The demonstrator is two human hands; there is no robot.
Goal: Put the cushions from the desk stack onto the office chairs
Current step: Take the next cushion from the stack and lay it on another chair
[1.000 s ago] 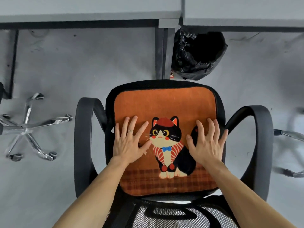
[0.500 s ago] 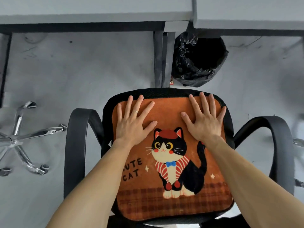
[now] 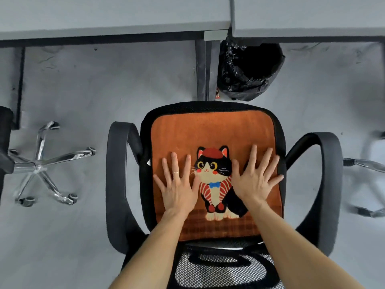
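— Cushion point(image 3: 212, 130), orange, cat print: position?
— Flat on the seat of the office chair point(image 3: 116, 184). Black seat edge shows round it at 12, 9 and 3 o'clock. Mesh backrest point(image 3: 220, 270) at 6, nearest the camera.
— Hands?
— Both flat, fingers straight and spread wide, palms down on the fabric. Nothing gripped. Left hand point(image 3: 179, 188) at 9 o'clock of the cat, right hand point(image 3: 254, 182) at 3, its little finger reaching the cushion's side edge.
— Which is nearer?
— Neither; they flank the centre evenly. Most of the cushion lies toward 12 o'clock from the palms. Near square, so no real long axis. Cat's head points to 12.
— Judgement?
— Placement on this chair looks done, bar smoothing. Any next cushion would come from the desk stack, which is out of view. Only a desk point(image 3: 104, 15) edge shows at 12. Another chair's chrome base point(image 3: 36, 166) sits at 9 o'clock, seat unseen.
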